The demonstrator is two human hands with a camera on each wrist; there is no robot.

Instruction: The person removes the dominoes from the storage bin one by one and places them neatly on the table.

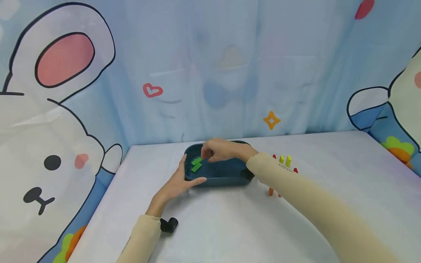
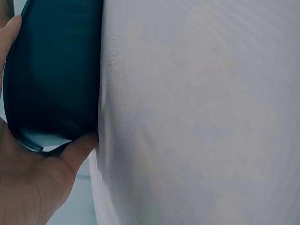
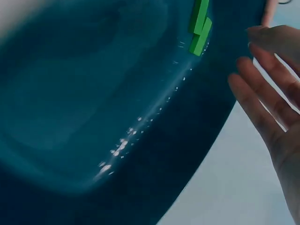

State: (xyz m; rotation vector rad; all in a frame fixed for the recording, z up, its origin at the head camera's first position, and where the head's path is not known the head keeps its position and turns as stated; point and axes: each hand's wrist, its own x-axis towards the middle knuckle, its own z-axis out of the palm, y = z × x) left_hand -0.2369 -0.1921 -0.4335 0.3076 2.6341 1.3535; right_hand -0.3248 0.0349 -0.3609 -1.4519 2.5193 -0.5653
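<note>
A dark teal plastic tray (image 1: 227, 170) sits on the white table. My left hand (image 1: 175, 182) grips its left end, fingers along the side and thumb across the front wall. The left wrist view shows that thumb low against the tray's outer wall (image 2: 56, 70) and a fingertip at the far rim. Two green blocks (image 1: 196, 167) lie together inside, at the tray's left end. Over the tray's far left part hovers my right hand (image 1: 218, 149). In the right wrist view its fingers (image 3: 258, 98) are loosely bent with nothing visible between them, beside the green blocks (image 3: 200, 35).
Right of the tray stand small yellow pieces (image 1: 288, 161) and red pieces (image 1: 295, 170), with orange pieces (image 1: 271, 191) nearer me. My right forearm partly covers this group. Behind the table hangs a patterned blue curtain (image 1: 197, 109). A black wrist camera (image 1: 169, 225) juts from my left sleeve.
</note>
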